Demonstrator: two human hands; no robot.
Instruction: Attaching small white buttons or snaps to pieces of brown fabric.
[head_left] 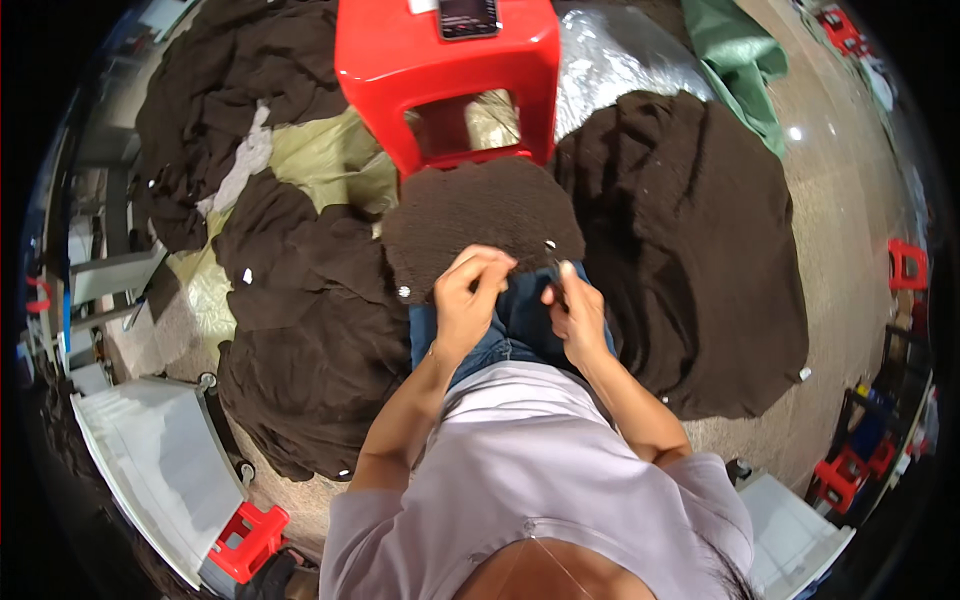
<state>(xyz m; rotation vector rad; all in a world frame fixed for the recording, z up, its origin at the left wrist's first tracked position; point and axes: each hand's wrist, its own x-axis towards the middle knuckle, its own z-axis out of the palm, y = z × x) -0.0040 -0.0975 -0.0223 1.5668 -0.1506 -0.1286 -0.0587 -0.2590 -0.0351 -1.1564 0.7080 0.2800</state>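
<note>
A dark brown knitted piece (480, 205) lies across my lap, its far edge against the red stool. My left hand (470, 298) is closed in a pinch at the near edge of the knit; what sits between its fingertips is too small to make out. To its right, my right hand (578, 315) is closed around a small dark tool (556, 270), with the thumb stretched along it. The tool's exact kind is hidden by the fingers. Small white tags (404, 292) mark the knit's left corner and a spot near my right thumb.
A red plastic stool (450, 75) stands ahead with a phone (469, 18) on top. Heaps of brown knit lie at left (310, 340) and right (690, 260). Yellowish plastic sheeting (335, 160) shows between heaps. White wheeled carts (165, 465) stand behind on both sides.
</note>
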